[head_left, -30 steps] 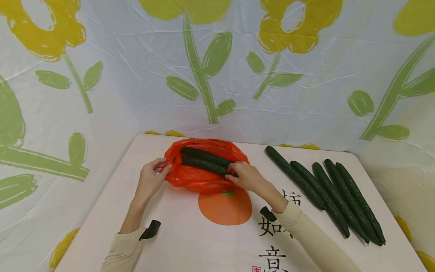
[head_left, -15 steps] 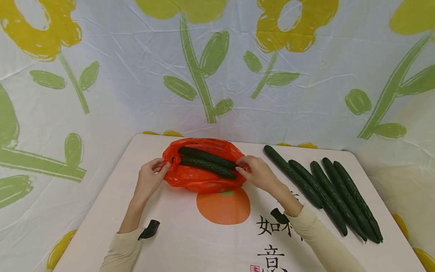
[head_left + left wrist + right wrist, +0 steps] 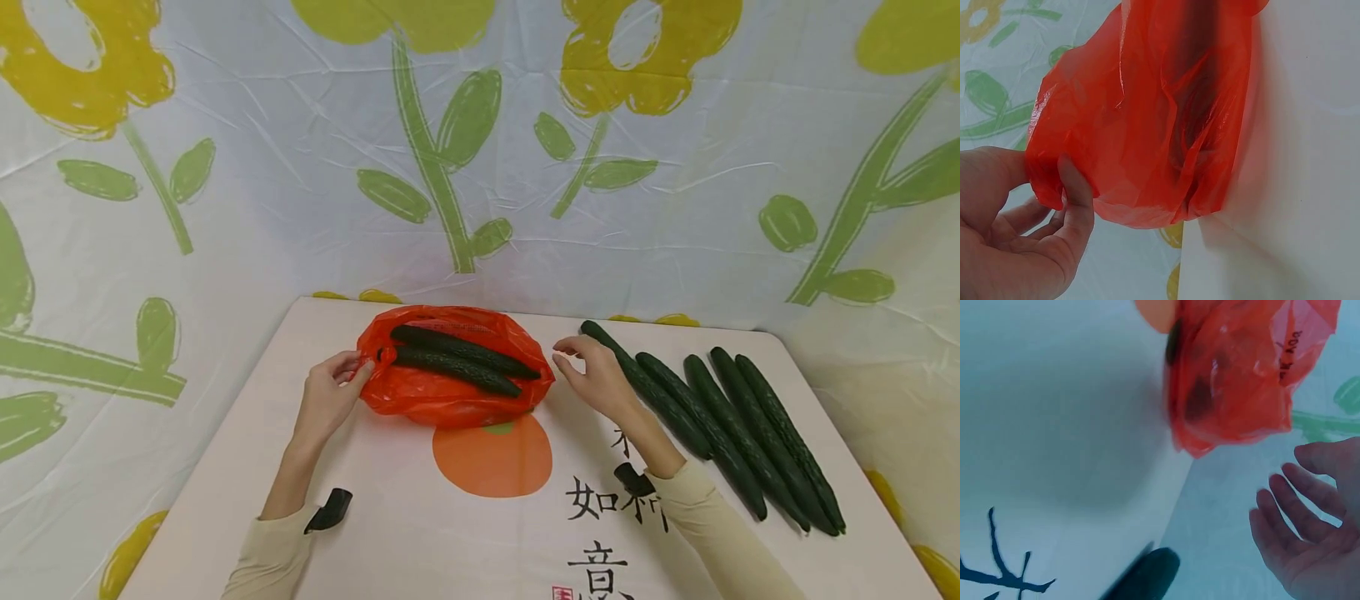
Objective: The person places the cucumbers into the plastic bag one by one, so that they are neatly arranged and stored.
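Note:
A red plastic bag (image 3: 420, 400) lies with its mouth spread at the back of the table, and two dark green cucumbers (image 3: 457, 368) rest side by side inside it. At the bag's left end my left hand (image 3: 331, 397) pinches the rim between thumb and fingers; the left wrist view shows this left hand (image 3: 1035, 231) gripping the thin red film. My right hand (image 3: 597, 377) is just off the bag's right end, holding nothing. Its fingers are loosely bent and apart in the right wrist view, where the right hand (image 3: 1310, 519) stands beside the red bag (image 3: 1235, 381).
Several more cucumbers (image 3: 738, 442) lie in a slanting row on the right of the table. The white table top (image 3: 405, 525) bears a printed orange fruit (image 3: 491, 462) and black characters. A flowered cloth (image 3: 300, 167) hangs behind the table.
My right hand has let go of a cucumber in the bag, touched the bag's right rim, then moved right, off the bag. The left hand keeps its pinch on the rim.

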`<state>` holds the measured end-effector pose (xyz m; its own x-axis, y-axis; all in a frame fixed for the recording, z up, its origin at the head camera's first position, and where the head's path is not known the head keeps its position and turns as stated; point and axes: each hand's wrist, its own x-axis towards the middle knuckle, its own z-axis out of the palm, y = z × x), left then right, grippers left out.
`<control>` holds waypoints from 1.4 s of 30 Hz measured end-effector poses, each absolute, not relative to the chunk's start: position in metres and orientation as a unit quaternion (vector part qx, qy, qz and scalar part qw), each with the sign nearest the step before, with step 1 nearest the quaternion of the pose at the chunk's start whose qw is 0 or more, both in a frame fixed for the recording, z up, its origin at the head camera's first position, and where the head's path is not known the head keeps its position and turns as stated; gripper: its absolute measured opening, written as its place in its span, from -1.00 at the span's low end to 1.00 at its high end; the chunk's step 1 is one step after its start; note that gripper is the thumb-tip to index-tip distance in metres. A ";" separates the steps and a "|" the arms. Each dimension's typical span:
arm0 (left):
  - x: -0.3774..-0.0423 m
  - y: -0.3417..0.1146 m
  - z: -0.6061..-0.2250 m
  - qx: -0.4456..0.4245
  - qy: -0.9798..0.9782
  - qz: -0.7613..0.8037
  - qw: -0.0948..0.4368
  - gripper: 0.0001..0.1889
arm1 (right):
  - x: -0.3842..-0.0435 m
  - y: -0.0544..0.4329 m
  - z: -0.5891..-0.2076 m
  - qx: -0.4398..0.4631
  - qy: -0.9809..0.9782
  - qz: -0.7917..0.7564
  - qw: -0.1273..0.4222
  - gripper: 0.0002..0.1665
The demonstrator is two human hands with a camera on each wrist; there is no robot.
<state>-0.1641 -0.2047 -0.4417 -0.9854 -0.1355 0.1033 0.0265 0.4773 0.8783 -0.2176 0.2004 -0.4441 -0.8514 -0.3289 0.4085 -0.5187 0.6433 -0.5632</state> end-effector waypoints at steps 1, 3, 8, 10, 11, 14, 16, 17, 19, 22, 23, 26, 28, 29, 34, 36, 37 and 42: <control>-0.164 -0.205 -0.442 0.032 -0.855 -0.511 0.079 -0.61 | -0.218 0.203 -0.446 0.228 -0.899 0.348 0.134 -0.80; -0.165 -0.205 -0.442 0.032 -0.855 -0.511 0.080 -0.62 | -0.220 0.209 -0.449 0.213 -0.904 0.347 0.133 -0.78; -0.166 -0.204 -0.444 0.033 -0.856 -0.510 0.080 -0.62 | -0.225 0.226 -0.459 0.180 -0.911 0.344 0.137 -0.73; -0.167 -0.204 -0.444 0.033 -0.856 -0.509 0.078 -0.61 | -0.225 0.232 -0.461 0.165 -0.914 0.345 0.139 -0.70; -0.167 -0.204 -0.444 0.032 -0.857 -0.508 0.078 -0.61 | -0.225 0.235 -0.462 0.157 -0.915 0.346 0.138 -0.69; -0.167 -0.204 -0.444 0.033 -0.858 -0.507 0.078 -0.61 | -0.224 0.245 -0.464 0.135 -0.919 0.343 0.137 -0.65; -0.167 -0.204 -0.444 0.034 -0.858 -0.505 0.080 -0.62 | -0.223 0.252 -0.465 0.123 -0.922 0.342 0.133 -0.63; -0.167 -0.204 -0.444 0.035 -0.859 -0.505 0.082 -0.63 | -0.222 0.256 -0.465 0.118 -0.923 0.342 0.131 -0.62; -0.167 -0.205 -0.444 0.036 -0.859 -0.503 0.084 -0.63 | -0.221 0.262 -0.466 0.109 -0.926 0.338 0.129 -0.60; -0.167 -0.205 -0.444 0.038 -0.860 -0.501 0.087 -0.63 | -0.220 0.270 -0.468 0.101 -0.929 0.333 0.123 -0.57; -0.167 -0.205 -0.445 0.039 -0.860 -0.501 0.087 -0.63 | -0.220 0.272 -0.469 0.097 -0.931 0.329 0.121 -0.55; -0.167 -0.206 -0.446 0.043 -0.861 -0.499 0.087 -0.64 | -0.218 0.277 -0.471 0.088 -0.938 0.319 0.107 -0.52; -0.168 -0.207 -0.447 0.045 -0.863 -0.496 0.085 -0.64 | -0.216 0.280 -0.472 0.080 -0.942 0.314 0.091 -0.49; -0.168 -0.207 -0.447 0.045 -0.863 -0.496 0.086 -0.65 | -0.215 0.282 -0.473 0.076 -0.943 0.313 0.084 -0.48; -0.167 -0.208 -0.447 0.048 -0.866 -0.490 0.085 -0.65 | -0.211 0.288 -0.474 0.067 -0.946 0.314 0.053 -0.43; -0.167 -0.208 -0.446 0.049 -0.867 -0.488 0.084 -0.65 | -0.210 0.290 -0.474 0.063 -0.947 0.313 0.047 -0.42; -0.167 -0.209 -0.446 0.050 -0.868 -0.487 0.084 -0.66 | -0.209 0.291 -0.474 0.061 -0.948 0.311 0.046 -0.42; -0.168 -0.211 -0.449 0.053 -0.873 -0.478 0.082 -0.69 | -0.208 0.292 -0.476 0.054 -0.954 0.293 0.047 -0.41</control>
